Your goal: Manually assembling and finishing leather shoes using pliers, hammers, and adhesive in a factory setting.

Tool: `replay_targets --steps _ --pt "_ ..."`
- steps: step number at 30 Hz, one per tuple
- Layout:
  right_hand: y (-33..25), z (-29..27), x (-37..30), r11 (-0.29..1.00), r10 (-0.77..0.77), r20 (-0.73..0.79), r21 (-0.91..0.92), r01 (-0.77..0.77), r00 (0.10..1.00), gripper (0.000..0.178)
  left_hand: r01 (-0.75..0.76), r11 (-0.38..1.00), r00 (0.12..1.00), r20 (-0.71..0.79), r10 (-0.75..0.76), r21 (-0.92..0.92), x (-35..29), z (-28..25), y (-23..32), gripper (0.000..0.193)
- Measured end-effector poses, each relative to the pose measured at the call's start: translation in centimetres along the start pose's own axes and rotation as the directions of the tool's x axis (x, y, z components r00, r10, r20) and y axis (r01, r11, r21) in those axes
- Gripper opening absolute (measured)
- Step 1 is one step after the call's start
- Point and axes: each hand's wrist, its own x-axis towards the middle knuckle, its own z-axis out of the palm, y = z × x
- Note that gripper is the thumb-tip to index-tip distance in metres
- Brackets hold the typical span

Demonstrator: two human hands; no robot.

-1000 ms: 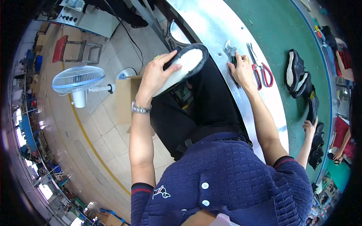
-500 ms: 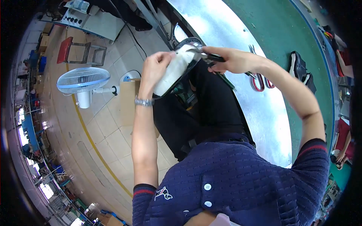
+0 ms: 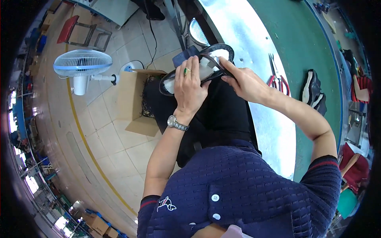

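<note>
A black shoe (image 3: 216, 49) with a white bottom face lies slantwise above my thighs, its bottom turned up. My left hand (image 3: 188, 87) is closed over the shoe's middle, fingers across the white face and thumb toward my right hand. My right hand (image 3: 248, 83) is closed at the shoe's far end, gripping a slim dark strip (image 3: 213, 60) that curves over the white face. Whether that strip is part of the shoe or a tool handle, I cannot make out. Red-handled scissors (image 3: 279, 81) lie on the metal bench (image 3: 270, 119) to the right.
An open cardboard box (image 3: 131, 97) with dark material stands on the floor left of my legs. Farther left are a fan (image 3: 82, 63) and a red-seated stool (image 3: 68, 29). Another black-and-white pair of shoes (image 3: 310, 89) rests on the green surface (image 3: 293, 43).
My left hand has moved right, from the shoe's edge onto its middle. The shoe has turned flatter and shifted right. The pliers seen earlier in my right hand no longer show clearly.
</note>
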Motion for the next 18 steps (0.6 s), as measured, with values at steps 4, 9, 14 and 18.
replay_targets --steps 4,9,14,18 --pt "-1.2 -1.8 0.6 0.991 0.042 0.094 -0.134 -0.029 0.995 0.049 -0.045 0.998 0.998 -0.031 0.046 0.041 -0.8 0.2 -0.8 0.074" --pt "-4.4 -5.8 4.0 0.949 0.029 0.151 -0.313 0.020 0.988 0.051 -0.188 0.965 0.979 -0.046 0.199 0.184 -0.7 0.6 -1.7 0.072" --pt "-1.7 -1.5 4.3 0.920 0.132 0.076 -0.381 -0.094 0.988 0.050 -0.176 0.958 0.980 -0.048 0.191 0.227 -0.5 1.2 -1.3 0.062" --pt "-3.4 -3.1 4.8 0.978 0.144 0.007 -0.156 -0.141 0.990 0.049 -0.138 0.964 0.986 -0.062 0.156 0.226 -0.7 1.0 -1.4 0.062"
